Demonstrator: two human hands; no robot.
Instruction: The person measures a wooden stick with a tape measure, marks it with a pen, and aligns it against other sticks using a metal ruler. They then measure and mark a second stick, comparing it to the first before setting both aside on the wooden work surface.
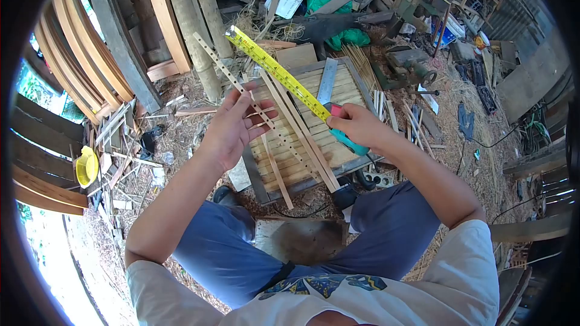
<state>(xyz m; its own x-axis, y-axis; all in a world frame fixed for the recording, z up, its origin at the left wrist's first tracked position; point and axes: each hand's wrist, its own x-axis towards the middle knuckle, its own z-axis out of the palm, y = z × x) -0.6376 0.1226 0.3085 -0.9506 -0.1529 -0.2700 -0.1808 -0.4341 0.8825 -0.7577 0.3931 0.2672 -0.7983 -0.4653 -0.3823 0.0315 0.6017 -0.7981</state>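
One yellow tape | slatted panel beneath | shavings-strewn ground | upright timbers

Holding a narrow, pale wooden strip, pierced by a row of small dark holes, in the left hand, slanting from beyond the far left corner of the bench down toward its near edge. Gripping a teal and red tape measure in the right hand above the bench's right edge, extending its marked yellow blade diagonally past the far left corner, running beside the strip, apart from it.
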